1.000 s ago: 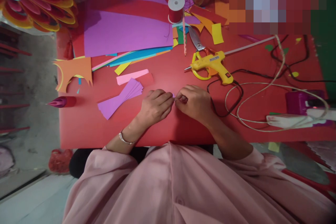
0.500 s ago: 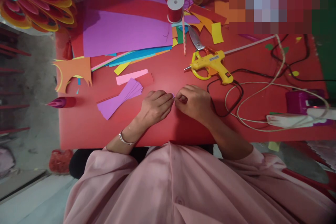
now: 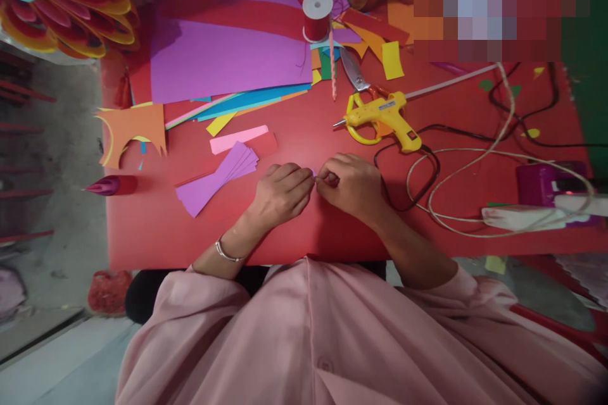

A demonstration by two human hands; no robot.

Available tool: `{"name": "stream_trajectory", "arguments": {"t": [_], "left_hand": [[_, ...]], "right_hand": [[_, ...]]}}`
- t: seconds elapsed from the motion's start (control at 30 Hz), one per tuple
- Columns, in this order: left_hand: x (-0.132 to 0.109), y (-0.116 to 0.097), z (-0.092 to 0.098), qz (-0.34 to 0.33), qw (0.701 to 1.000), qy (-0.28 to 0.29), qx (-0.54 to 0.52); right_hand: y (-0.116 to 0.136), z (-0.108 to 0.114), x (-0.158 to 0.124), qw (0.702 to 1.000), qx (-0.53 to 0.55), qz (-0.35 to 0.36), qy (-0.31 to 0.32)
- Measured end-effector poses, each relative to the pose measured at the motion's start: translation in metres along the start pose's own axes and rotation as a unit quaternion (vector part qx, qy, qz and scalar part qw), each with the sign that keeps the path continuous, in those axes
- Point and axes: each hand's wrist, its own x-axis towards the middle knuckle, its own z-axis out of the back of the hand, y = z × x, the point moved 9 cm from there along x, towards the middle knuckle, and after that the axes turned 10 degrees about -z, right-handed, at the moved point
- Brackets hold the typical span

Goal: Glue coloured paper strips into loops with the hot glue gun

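Left hand and right hand pinched a small purple piece (mostly hidden) between narrowed fingertips, over the red table. Purple strips lay cut and fanned nearby; work on the held piece appeared unfinished.

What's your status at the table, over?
Left hand and right hand pinching small purple piece, mostly hidden. Purple strips fanned beside left hand. Black cord looped close to right hand; yellow glue gun beyond.

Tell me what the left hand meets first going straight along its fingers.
Most likely the right hand, just ahead; a small purple piece shows in between, exact depth unclear.
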Motion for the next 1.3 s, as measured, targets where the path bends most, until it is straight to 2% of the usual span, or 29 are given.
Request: {"name": "stream_trajectory", "arguments": {"t": [0.23, 0.5, 0.73, 0.97, 1.13, 1.3], "left_hand": [[-0.002, 0.004, -0.007, 0.021, 0.999, 0.031, 0.000], [0.004, -0.002, 0.002, -0.006, 1.000, -0.003, 0.022], [-0.001, 0.006, -0.010, 0.034, 0.998, 0.051, -0.008], [0.002, -0.001, 0.001, 0.002, 1.000, 0.000, 0.018], [0.000, 0.003, -0.002, 0.023, 0.999, 0.011, 0.027], [-0.006, 0.008, -0.004, 0.043, 0.999, 0.007, 0.015]], "right_hand": [[0.000, 0.000, 0.000, 1.000, 0.001, 0.005, -0.007], [-0.001, -0.001, 0.000, 1.000, -0.002, -0.007, 0.008], [0.000, 0.000, 0.000, 1.000, 0.002, -0.003, 0.010], [0.001, 0.001, -0.001, 1.000, 0.006, 0.004, -0.003], [0.000, 0.004, -0.008, 1.000, 0.023, 0.014, -0.011], [0.009, -0.001, -0.025, 0.997, -0.050, 0.051, 0.001]]}}
